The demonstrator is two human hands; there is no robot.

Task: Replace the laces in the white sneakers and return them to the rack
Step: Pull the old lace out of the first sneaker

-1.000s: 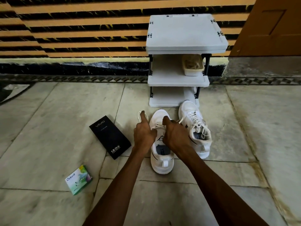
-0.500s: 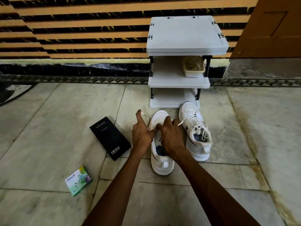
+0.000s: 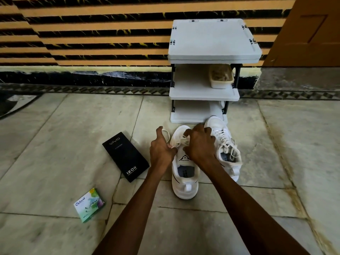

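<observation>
Pale marble-tile floor (image 3: 55, 144) under everything. The white plastic three-shelf shoe rack (image 3: 213, 39) stands straight beyond both hands, against the striped wall, and no shoes are on it.

Both sneakers are on the floor in front of the rack. The white sneaker with the black logo on its tongue (image 3: 185, 181) sits right under and between the two hands, heel toward the person. The second white laced sneaker (image 3: 226, 144) is just to the right of the right hand, toe touching the rack's bottom shelf, its laces threaded and lying loose over the opening.

The left hand (image 3: 161, 150) is at the left edge of the near sneaker. Thumb and fingers are pinched together on the white shoelace (image 3: 166, 134), which loops up around the raised forefinger. The right hand (image 3: 199, 144) is arched over the front of the same sneaker, fingers curled down onto the lace strands by the eyelets. I can't tell whether it's actually gripping any of them.

A flat black rectangular phone box (image 3: 125, 155) lies on the floor just left of the left hand. A small cream plastic tub (image 3: 221, 76) sits on the rack's middle shelf, beyond the right hand. A small green-and-white cardboard packet (image 3: 89, 205) lies well to the left of the left forearm, nearer the person.
</observation>
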